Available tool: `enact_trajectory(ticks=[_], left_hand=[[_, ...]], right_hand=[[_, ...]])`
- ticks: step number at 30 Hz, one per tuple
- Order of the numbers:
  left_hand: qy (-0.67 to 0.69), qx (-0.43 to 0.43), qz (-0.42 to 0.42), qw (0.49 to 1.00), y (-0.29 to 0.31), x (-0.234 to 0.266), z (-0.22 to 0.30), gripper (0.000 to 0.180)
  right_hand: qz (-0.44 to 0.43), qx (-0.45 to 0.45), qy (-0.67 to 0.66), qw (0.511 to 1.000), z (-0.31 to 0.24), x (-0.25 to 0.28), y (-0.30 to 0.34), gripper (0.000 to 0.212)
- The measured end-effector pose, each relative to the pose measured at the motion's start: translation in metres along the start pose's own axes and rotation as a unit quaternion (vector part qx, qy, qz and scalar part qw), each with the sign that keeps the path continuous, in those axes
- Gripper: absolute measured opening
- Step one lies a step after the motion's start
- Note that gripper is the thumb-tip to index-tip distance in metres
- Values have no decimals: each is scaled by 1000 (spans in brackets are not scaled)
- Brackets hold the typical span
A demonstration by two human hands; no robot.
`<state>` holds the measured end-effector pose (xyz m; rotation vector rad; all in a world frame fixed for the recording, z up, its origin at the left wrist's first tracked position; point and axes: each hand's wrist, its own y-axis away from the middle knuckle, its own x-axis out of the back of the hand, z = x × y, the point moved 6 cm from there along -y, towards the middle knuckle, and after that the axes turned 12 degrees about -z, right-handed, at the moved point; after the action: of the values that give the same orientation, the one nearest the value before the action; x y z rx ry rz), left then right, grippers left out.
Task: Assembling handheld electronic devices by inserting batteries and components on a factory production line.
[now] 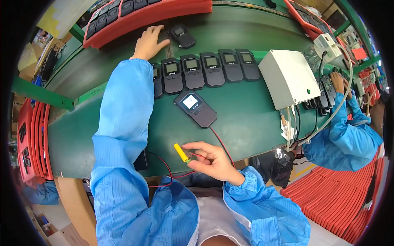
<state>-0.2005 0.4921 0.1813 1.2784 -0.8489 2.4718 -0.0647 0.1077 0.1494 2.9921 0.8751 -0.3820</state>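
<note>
My left hand [148, 42] reaches over the far green belt, fingers apart and holding nothing. Just right of its fingertips lies a black handheld meter [183, 36] with a small screen. Low in the middle, my right hand [215, 162] pinches a yellow battery-shaped cylinder [180, 152] between thumb and fingers, with a red wire by it. Beyond that hand, a black meter with a lit screen [196, 109] lies tilted on the green bench, and a red wire runs from its lower end. Behind it stands a row of several black meters [193, 72] with dark screens, partly hidden by my left sleeve at its left end.
A white box [289, 78] with cables and tubes stands right of the row. A red foam tray [152, 18] of meters sits at the far left. Another person's hand [337, 83] works at the right. Stacked red trays [332, 197] fill the lower right.
</note>
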Motion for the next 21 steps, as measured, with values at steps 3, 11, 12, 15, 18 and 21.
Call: enact_trajectory(ticks=[3, 11, 12, 15, 18, 21], left_hand=[[-210, -97, 26, 973, 36, 2, 23, 53], [-78, 148, -237, 957, 132, 15, 35, 63], [-114, 115, -205, 965, 132, 20, 35, 64], [-180, 47, -136, 973, 140, 30, 40, 68], [-132, 33, -154, 979, 152, 28, 45, 76], [-91, 114, -236, 961, 158, 28, 49, 81]], right_hand=[[1, 27, -9, 1000, -1, 0, 1, 46], [31, -6, -153, 988, -8, 9, -12, 43], [48, -15, -183, 982, -7, 10, -14, 42], [81, -27, -182, 980, -6, 13, -16, 41], [107, -21, -123, 986, -7, 12, -10, 40], [152, -29, -109, 982, -6, 11, -8, 34]])
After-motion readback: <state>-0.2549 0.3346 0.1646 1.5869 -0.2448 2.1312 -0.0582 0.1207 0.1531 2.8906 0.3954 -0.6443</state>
